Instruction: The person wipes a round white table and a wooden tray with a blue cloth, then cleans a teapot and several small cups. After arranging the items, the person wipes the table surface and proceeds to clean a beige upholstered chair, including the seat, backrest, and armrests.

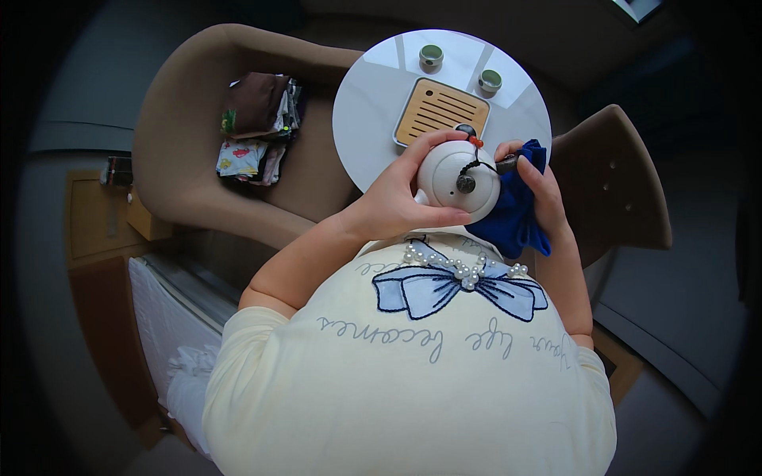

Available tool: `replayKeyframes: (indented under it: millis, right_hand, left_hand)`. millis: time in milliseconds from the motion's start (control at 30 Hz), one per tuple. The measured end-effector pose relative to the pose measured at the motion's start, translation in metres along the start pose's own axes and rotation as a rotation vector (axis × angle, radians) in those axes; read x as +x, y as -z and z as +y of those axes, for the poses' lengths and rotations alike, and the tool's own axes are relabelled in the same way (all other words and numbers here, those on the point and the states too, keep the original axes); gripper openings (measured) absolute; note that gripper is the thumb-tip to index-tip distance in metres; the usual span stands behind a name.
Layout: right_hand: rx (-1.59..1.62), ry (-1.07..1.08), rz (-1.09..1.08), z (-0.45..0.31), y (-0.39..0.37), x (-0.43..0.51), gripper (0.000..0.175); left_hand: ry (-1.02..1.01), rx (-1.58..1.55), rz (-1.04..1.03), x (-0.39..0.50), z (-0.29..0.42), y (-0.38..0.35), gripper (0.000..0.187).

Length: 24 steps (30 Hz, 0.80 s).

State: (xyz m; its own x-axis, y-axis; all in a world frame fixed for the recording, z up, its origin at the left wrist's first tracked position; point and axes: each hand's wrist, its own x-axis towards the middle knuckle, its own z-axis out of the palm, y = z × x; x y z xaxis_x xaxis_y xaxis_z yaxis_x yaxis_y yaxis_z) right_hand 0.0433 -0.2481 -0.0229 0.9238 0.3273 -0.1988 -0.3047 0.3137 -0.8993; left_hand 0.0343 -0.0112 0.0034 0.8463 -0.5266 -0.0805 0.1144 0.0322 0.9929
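Observation:
A white ceramic teapot [446, 163] is gripped in my left hand [396, 196], thumb and fingers spread around its body. Its lid has a dark knob [465, 184], tied by a black cord with red beads [475, 141]. My right hand [549, 196] pinches a blue cloth [513, 208] against the teapot's dark side handle [506, 165]. The cloth hangs below the handle, beside the pot. Just beyond the pot, a dark rounded object [465, 128] shows partly; what it is I cannot tell.
A round white table [369, 119] bears a slatted bamboo tea tray [437, 110] and two green cups, one farther left [431, 56] and another nearer right [490, 81]. Folded clothes [256, 113] lie in two stacks on the brown sofa [178, 137]. A brown chair [619, 178] stands right.

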Motion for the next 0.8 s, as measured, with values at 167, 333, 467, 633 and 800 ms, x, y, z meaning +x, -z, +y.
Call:
replayKeyframes:
  millis: [167,333,467,633,800]
  right_hand:
    - [-0.235,0.388,0.564,-0.019,-0.012,-0.012,0.05]
    - [-0.25,0.552,0.713,-0.029,-0.024,-0.023,0.045]
    - [-0.461,0.762,0.52,-0.019,-0.045,-0.021,0.043]
    - [-1.131,1.201,0.225,-0.007,-0.059,-0.01,0.043]
    - [-1.168,1.134,0.261,-0.01,-0.057,-0.009,0.041]
  left_hand:
    - [-0.043,-0.046,0.164,0.001,0.007,-0.001,0.091]
    - [-0.118,-0.035,0.203,0.003,0.007,-0.001,0.094]
    - [-0.276,0.038,0.224,0.005,0.009,-0.004,0.09]
    - [-0.341,-0.034,0.195,0.006,0.014,-0.004,0.08]
    - [-0.373,0.002,0.182,0.003,0.011,-0.001,0.077]
